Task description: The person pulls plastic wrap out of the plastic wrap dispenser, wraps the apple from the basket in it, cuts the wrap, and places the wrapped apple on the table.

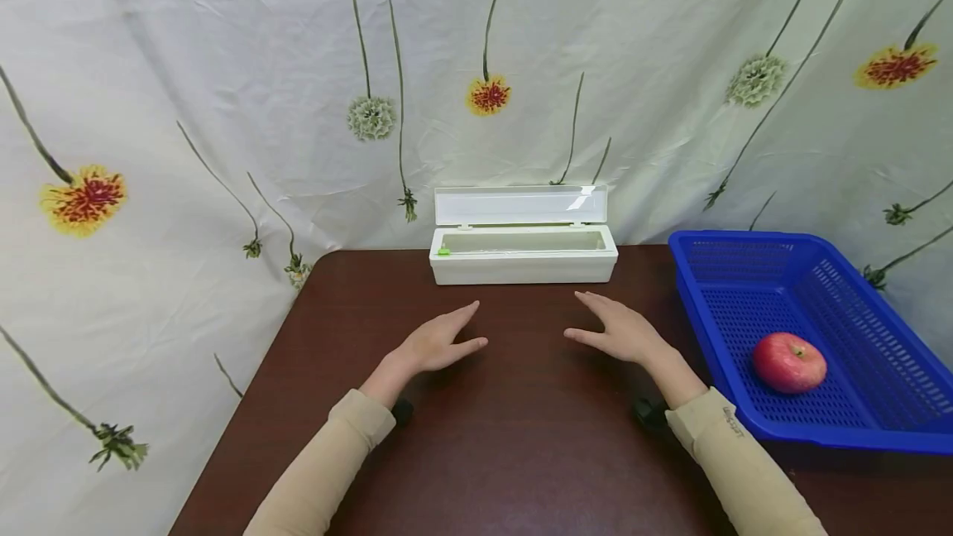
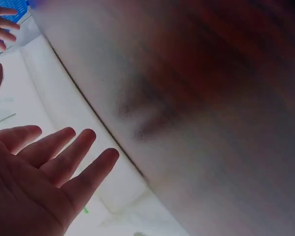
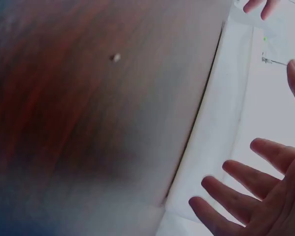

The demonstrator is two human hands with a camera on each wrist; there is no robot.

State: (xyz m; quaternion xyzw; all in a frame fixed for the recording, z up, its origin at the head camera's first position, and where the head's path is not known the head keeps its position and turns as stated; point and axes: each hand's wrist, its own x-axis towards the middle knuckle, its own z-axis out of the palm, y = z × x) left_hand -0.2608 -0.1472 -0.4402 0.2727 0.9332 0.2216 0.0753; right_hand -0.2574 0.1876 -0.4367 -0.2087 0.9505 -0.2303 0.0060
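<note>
My left hand point(image 1: 437, 341) hovers over the dark table left of centre, fingers extended and thumb apart. Opposite it, my right hand point(image 1: 621, 331) is held the same way, with its palm facing the left one. Neither holds anything. Just beyond the fingertips stands a long white box point(image 1: 524, 271) with its clear-panelled lid point(image 1: 521, 206) raised at the back. A small green piece point(image 1: 443, 251) sits at the left of the box's front rim. In the left wrist view the spread fingers point(image 2: 86, 174) show against the pale box; the right wrist view shows similar spread fingers point(image 3: 240, 196).
A blue plastic basket point(image 1: 744, 416) stands on the right of the table, close beside the right forearm. Inside it lies a red apple point(image 1: 789, 362). Behind the brown table point(image 1: 514, 445) hangs a white flower-patterned cloth point(image 1: 298, 64), which also runs along the left side.
</note>
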